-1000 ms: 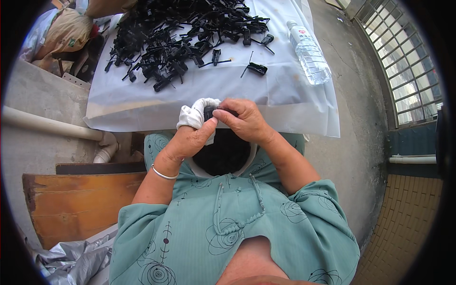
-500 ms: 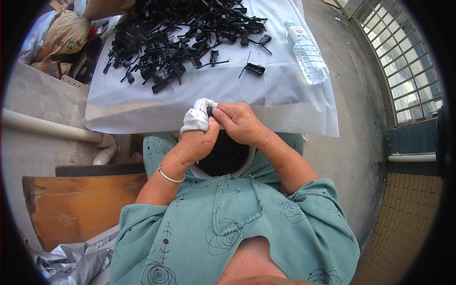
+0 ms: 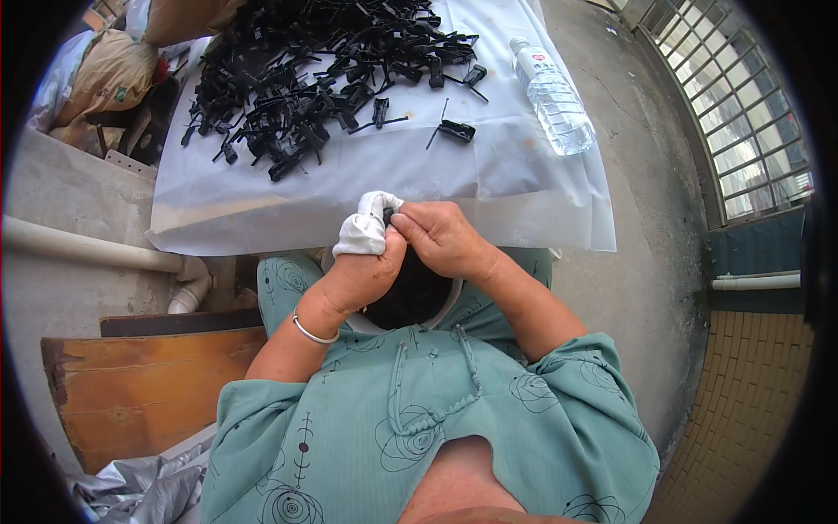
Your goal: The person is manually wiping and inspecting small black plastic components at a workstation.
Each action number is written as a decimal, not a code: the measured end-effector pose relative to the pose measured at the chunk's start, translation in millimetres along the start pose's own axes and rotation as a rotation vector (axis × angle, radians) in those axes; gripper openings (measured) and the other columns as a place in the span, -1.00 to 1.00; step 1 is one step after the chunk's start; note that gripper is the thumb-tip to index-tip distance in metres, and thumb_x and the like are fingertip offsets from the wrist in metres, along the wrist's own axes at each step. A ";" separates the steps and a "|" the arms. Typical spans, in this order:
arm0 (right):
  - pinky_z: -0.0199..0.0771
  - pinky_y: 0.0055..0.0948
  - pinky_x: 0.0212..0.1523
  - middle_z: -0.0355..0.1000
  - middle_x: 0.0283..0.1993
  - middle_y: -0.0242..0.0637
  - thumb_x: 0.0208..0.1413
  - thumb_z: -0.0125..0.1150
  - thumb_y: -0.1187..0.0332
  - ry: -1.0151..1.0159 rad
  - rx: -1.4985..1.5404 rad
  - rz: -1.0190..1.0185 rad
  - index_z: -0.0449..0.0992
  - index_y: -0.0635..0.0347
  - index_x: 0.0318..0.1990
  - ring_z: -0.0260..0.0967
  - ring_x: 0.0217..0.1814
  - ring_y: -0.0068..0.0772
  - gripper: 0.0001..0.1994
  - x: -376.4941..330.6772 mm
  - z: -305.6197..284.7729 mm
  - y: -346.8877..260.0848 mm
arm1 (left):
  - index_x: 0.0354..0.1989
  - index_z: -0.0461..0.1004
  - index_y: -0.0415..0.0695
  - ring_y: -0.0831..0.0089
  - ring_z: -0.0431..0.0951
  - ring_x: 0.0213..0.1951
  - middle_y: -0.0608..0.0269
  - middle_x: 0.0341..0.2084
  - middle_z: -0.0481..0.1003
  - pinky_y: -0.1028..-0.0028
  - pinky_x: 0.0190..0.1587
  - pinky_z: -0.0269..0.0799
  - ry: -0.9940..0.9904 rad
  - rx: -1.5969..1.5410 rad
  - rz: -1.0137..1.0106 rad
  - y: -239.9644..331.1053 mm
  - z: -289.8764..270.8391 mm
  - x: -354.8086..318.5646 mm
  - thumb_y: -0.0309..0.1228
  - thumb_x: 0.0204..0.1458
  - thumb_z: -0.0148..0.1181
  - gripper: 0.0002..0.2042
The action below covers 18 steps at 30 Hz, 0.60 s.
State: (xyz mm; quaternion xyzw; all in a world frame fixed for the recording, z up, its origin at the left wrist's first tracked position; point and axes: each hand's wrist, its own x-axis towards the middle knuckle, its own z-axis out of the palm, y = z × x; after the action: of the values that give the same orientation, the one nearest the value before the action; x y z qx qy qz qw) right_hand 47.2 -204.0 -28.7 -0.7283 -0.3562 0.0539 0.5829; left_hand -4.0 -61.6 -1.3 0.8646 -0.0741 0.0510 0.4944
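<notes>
Close together over my lap, both hands grip one small black part [image 3: 389, 213], which is mostly covered by fingers. My left hand [image 3: 367, 272] is closed on it, its fingers wrapped in a white cloth [image 3: 361, 232]. From the other side my right hand [image 3: 447, 241] pinches the same part between thumb and bent fingers. Directly below, a round pale bucket [image 3: 450, 303] stands between my knees, its inside dark. Beyond my hands, many black plastic pieces [image 3: 301, 96] with thin stems lie heaped on the table. One loose black piece [image 3: 456, 131] rests apart, nearer to me.
White plastic sheeting [image 3: 506, 196] covers the table and hangs over its near edge. A clear water bottle [image 3: 559, 109] lies at the right. Stuffed sacks [image 3: 112, 74], a pale pipe [image 3: 96, 248] and a wooden board [image 3: 157, 380] are on the left; a barred window [image 3: 729, 100] is at the right.
The view has shifted slightly, so the table and heap appear a little further left. Both hands stay together on the black part, with hardly any visible movement.
</notes>
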 end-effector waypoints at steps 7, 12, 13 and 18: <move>0.35 -0.28 -0.39 0.40 -0.47 -0.11 0.01 0.13 0.32 0.278 -0.801 0.202 0.40 0.22 -0.27 0.36 -0.43 -0.08 -0.82 29.3 -75.5 17.7 | -0.08 0.42 -0.21 0.16 0.44 -0.17 0.08 -0.24 0.48 0.34 -0.04 0.30 -0.077 0.349 0.270 -5.5 -16.9 9.5 -0.48 0.00 0.06 -0.72; 0.37 -0.20 -0.37 0.42 -0.44 -0.07 -0.07 0.17 0.36 0.079 -0.828 0.026 0.36 0.24 -0.25 0.40 -0.39 -0.07 -0.76 26.3 -69.7 14.3 | -0.15 0.46 -0.22 0.14 0.46 -0.16 0.04 -0.28 0.49 0.36 -0.09 0.36 0.160 0.250 0.411 -4.9 -23.2 22.2 -0.61 -0.09 0.09 -0.73; 0.37 -0.20 -0.37 0.42 -0.44 -0.07 -0.07 0.17 0.36 0.071 -0.822 0.021 0.36 0.24 -0.25 0.40 -0.39 -0.07 -0.76 23.1 -62.3 3.6 | -0.15 0.46 -0.22 0.14 0.46 -0.16 0.04 -0.28 0.49 0.36 -0.09 0.36 0.167 0.255 0.402 -2.3 -26.3 22.6 -0.61 -0.09 0.09 -0.73; 0.24 -0.36 -0.57 0.25 -0.64 -0.25 -0.11 0.21 0.41 -0.091 -0.348 -0.067 0.38 0.25 -0.24 0.21 -0.64 -0.29 -0.75 15.7 -40.4 -22.2 | -0.03 0.35 -0.21 0.39 0.46 -0.33 0.13 -0.29 0.47 0.51 -0.25 0.38 -0.087 0.001 0.166 -0.2 -32.3 16.6 -0.55 -0.01 0.07 -0.68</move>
State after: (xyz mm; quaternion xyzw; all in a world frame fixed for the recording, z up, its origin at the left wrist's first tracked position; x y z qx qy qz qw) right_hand 68.7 -226.1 9.0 -0.8028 -0.4102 0.0049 0.4327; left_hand 11.9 -35.0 17.6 0.8572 -0.1670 0.0542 0.4842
